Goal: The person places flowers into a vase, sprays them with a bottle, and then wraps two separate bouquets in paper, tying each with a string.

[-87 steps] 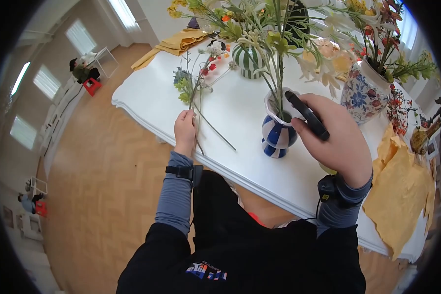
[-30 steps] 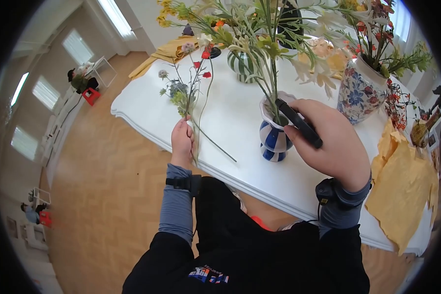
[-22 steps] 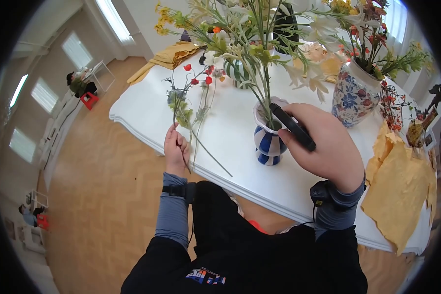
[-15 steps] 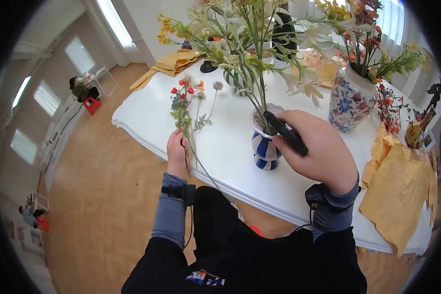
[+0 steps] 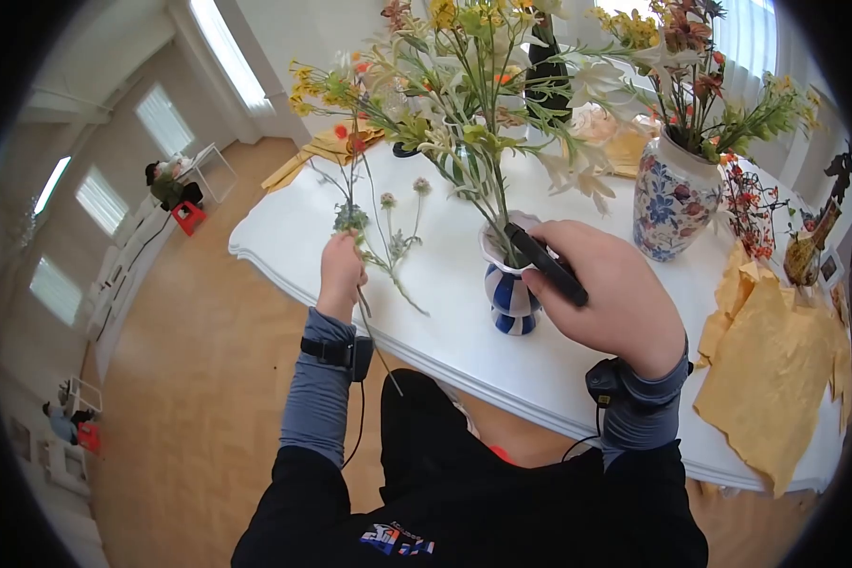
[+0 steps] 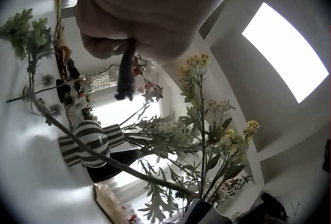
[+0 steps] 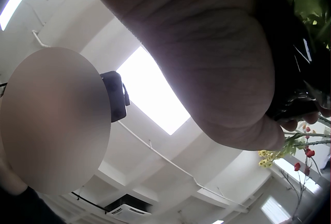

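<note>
My left hand (image 5: 339, 273) grips the stem of an artificial flower spray (image 5: 350, 218) with red blooms and green leaves. The stem's lower end slants past the table edge above the lap. Close beside this hand, a sprig with thistle-like heads (image 5: 402, 248) lies on the white table (image 5: 445, 346). My right hand (image 5: 620, 298) holds a thick black tool (image 5: 546, 265), its kind unclear, at the rim of a blue-and-white striped vase (image 5: 513, 301). White lilies (image 5: 577, 166) and yellow flowers rise from that vase. In the left wrist view, a dark stem end (image 6: 125, 76) sticks out of the fist.
A floral-patterned vase (image 5: 677, 204) full of flowers stands to the right. Yellow wrapping paper (image 5: 767, 369) hangs over the right table edge, with red-berry branches (image 5: 753, 208) behind it. More yellow paper (image 5: 327, 156) lies at the far left. People sit across the room.
My left hand has lifted the red-bloomed spray and swung its stem's lower end toward the lap. The thistle-headed sprig now lies apart on the table. My right hand stays at the striped vase.
</note>
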